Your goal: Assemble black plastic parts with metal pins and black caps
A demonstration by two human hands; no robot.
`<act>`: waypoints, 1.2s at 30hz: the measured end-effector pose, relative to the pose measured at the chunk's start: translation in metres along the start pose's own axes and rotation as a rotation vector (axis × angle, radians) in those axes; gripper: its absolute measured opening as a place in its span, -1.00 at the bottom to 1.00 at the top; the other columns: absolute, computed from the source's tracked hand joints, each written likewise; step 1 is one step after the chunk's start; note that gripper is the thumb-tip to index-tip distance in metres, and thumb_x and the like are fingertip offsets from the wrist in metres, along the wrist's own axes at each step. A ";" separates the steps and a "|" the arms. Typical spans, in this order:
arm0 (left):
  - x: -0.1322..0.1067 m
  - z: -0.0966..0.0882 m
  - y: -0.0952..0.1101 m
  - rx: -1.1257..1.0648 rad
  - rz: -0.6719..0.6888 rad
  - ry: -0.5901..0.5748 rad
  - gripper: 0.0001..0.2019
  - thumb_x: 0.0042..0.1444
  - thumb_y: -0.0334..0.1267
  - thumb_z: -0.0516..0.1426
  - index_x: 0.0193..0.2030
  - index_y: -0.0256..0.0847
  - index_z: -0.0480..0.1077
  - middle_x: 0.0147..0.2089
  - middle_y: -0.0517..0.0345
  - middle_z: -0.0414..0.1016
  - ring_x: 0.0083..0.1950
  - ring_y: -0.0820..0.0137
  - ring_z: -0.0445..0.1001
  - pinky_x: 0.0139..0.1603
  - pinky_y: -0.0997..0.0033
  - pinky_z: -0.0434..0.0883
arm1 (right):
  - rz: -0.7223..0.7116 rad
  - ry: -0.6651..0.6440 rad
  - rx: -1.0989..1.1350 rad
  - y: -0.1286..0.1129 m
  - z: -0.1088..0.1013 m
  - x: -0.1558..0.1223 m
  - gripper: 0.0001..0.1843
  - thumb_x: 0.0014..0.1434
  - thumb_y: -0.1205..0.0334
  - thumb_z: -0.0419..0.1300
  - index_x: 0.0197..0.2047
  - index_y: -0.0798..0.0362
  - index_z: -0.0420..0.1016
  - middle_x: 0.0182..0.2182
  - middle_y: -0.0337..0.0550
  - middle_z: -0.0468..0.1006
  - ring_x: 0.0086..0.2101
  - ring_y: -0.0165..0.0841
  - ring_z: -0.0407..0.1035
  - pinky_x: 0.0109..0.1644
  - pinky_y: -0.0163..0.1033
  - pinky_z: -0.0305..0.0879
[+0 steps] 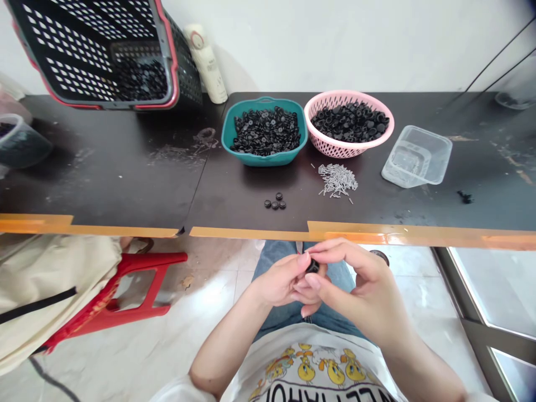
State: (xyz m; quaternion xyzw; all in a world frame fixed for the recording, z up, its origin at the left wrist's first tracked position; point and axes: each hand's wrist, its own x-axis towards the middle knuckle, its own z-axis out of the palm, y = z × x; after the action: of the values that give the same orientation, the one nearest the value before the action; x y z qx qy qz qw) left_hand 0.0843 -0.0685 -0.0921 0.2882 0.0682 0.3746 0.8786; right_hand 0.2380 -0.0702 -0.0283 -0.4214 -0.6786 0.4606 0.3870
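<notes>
Over my lap, in front of the table edge, my left hand [288, 282] and my right hand [360, 279] meet around a small black round part [312, 266]. Fingers of both hands are closed on it, and they cover much of it. On the table ahead lie several small black round pieces [275, 205] in a little cluster. Behind them stands a teal basin [268, 161] full of black ring-like parts. To its right is a pink basket [335, 149] filled with black caps. A pile of small silver pins or screws [337, 180] lies in front of the pink basket.
A clear plastic container [439, 167] stands on the right, with small black bits [465, 196] beyond it. At the left back are a large black crate with a red rim [173, 72] and a white spray can [209, 67]. Orange tape [251, 233] lines the table edge; a red stool [151, 290] stands left.
</notes>
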 end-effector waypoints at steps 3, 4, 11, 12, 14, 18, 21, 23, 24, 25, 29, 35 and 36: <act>0.000 0.001 -0.002 0.004 0.015 0.027 -0.39 0.20 0.24 0.17 -0.61 -0.18 0.11 -0.70 0.39 0.00 -0.72 0.57 -0.04 -0.68 0.54 0.24 | 0.047 0.008 0.037 -0.003 0.002 0.000 -0.90 0.17 0.32 0.38 -0.30 -0.08 0.58 -0.19 -0.20 0.64 -0.16 -0.32 0.54 -0.12 -0.24 0.58; 0.000 0.002 -0.003 0.003 0.019 0.037 -0.40 0.20 0.23 0.17 -0.61 -0.18 0.12 -0.70 0.39 -0.01 -0.72 0.57 -0.04 -0.68 0.54 0.24 | 0.073 0.005 0.054 -0.004 0.002 0.000 -0.90 0.16 0.33 0.38 -0.32 -0.07 0.59 -0.20 -0.18 0.63 -0.17 -0.31 0.54 -0.20 -0.25 0.60; 0.001 0.002 -0.004 -0.013 0.004 0.082 -0.40 0.18 0.21 0.20 -0.62 -0.18 0.12 -0.69 0.39 -0.02 -0.70 0.56 -0.04 -0.66 0.52 0.24 | 0.152 -0.001 0.124 -0.004 0.002 0.000 -0.95 0.15 0.29 0.39 -0.32 -0.05 0.63 -0.20 -0.10 0.61 -0.17 -0.24 0.53 -0.46 -0.33 0.59; 0.002 0.001 -0.004 -0.016 -0.006 0.073 -0.40 0.18 0.22 0.19 -0.62 -0.18 0.12 -0.69 0.39 -0.03 -0.70 0.57 -0.06 -0.66 0.53 0.25 | 0.144 0.002 0.108 -0.003 0.001 0.000 -0.95 0.15 0.29 0.40 -0.32 -0.05 0.63 -0.20 -0.10 0.61 -0.15 -0.24 0.53 -0.41 -0.31 0.61; 0.003 -0.001 -0.003 -0.016 -0.024 0.043 -0.40 0.19 0.24 0.18 -0.60 -0.18 0.12 -0.69 0.40 -0.04 -0.71 0.58 -0.07 -0.65 0.53 0.25 | 0.130 0.001 0.094 -0.002 0.000 0.000 -0.94 0.15 0.29 0.40 -0.32 -0.05 0.62 -0.20 -0.11 0.62 -0.13 -0.25 0.53 -0.32 -0.28 0.64; 0.004 -0.002 -0.002 -0.006 -0.017 0.003 -0.42 0.21 0.21 0.18 -0.59 -0.19 0.14 -0.69 0.40 -0.02 -0.71 0.58 -0.04 -0.64 0.54 0.26 | 0.135 0.003 0.113 0.001 0.000 -0.002 -0.91 0.13 0.29 0.42 -0.29 -0.07 0.61 -0.16 -0.14 0.61 -0.11 -0.24 0.54 -0.26 -0.24 0.66; 0.004 -0.002 -0.003 -0.011 -0.002 0.030 -0.44 0.21 0.17 0.19 -0.59 -0.20 0.16 -0.68 0.39 0.00 -0.70 0.58 -0.02 -0.65 0.56 0.26 | 0.153 0.003 0.135 0.001 0.000 -0.004 -0.90 0.14 0.29 0.41 -0.25 -0.07 0.62 -0.14 -0.13 0.60 -0.14 -0.24 0.56 -0.34 -0.25 0.67; 0.003 -0.002 -0.004 -0.013 -0.009 0.046 -0.44 0.20 0.17 0.20 -0.59 -0.20 0.18 -0.67 0.38 0.01 -0.69 0.58 -0.01 -0.65 0.56 0.27 | 0.162 -0.005 0.146 0.002 0.001 -0.004 -0.91 0.16 0.28 0.40 -0.24 -0.06 0.62 -0.14 -0.13 0.59 -0.19 -0.27 0.56 -0.42 -0.29 0.65; 0.003 -0.002 -0.004 -0.014 -0.017 0.047 -0.44 0.19 0.17 0.21 -0.59 -0.20 0.19 -0.67 0.38 0.02 -0.69 0.57 0.00 -0.65 0.56 0.28 | 0.161 -0.009 0.144 0.002 0.000 -0.004 -0.92 0.17 0.28 0.39 -0.24 -0.06 0.62 -0.14 -0.13 0.59 -0.20 -0.28 0.56 -0.44 -0.31 0.64; 0.002 -0.003 -0.004 -0.016 -0.025 0.046 -0.45 0.18 0.17 0.21 -0.58 -0.21 0.20 -0.66 0.38 0.02 -0.68 0.57 0.01 -0.64 0.55 0.28 | 0.152 -0.012 0.134 0.002 0.000 -0.004 -0.92 0.17 0.28 0.40 -0.25 -0.06 0.62 -0.15 -0.13 0.60 -0.20 -0.29 0.56 -0.43 -0.31 0.64; 0.001 -0.004 -0.005 -0.034 -0.062 0.028 -0.46 0.16 0.19 0.23 -0.57 -0.22 0.24 -0.64 0.36 0.03 -0.65 0.55 0.03 -0.64 0.53 0.26 | 0.063 -0.040 0.058 0.006 -0.003 -0.004 -0.92 0.17 0.27 0.40 -0.24 -0.06 0.63 -0.17 -0.13 0.62 -0.17 -0.26 0.57 -0.29 -0.22 0.68; 0.000 0.001 -0.007 -0.062 -0.073 0.072 -0.48 0.14 0.18 0.25 -0.55 -0.22 0.28 -0.62 0.30 0.12 -0.60 0.49 0.10 -0.59 0.49 0.28 | 0.136 -0.041 0.055 0.006 -0.005 -0.005 -0.91 0.17 0.24 0.39 -0.22 -0.06 0.63 -0.12 -0.09 0.62 -0.16 -0.23 0.56 -0.22 -0.13 0.65; 0.000 0.002 -0.007 -0.070 -0.064 0.089 -0.49 0.13 0.17 0.26 -0.55 -0.22 0.28 -0.62 0.30 0.12 -0.59 0.49 0.11 -0.58 0.49 0.27 | 0.144 -0.041 0.034 0.006 -0.005 -0.004 -0.88 0.15 0.24 0.40 -0.20 -0.07 0.63 -0.11 -0.10 0.62 -0.15 -0.21 0.56 -0.16 -0.10 0.64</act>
State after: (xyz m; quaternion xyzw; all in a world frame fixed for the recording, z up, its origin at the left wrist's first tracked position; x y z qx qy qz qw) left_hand 0.0897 -0.0732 -0.0941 0.2381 0.1034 0.3611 0.8956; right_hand 0.2452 -0.0716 -0.0331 -0.4530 -0.6465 0.5071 0.3459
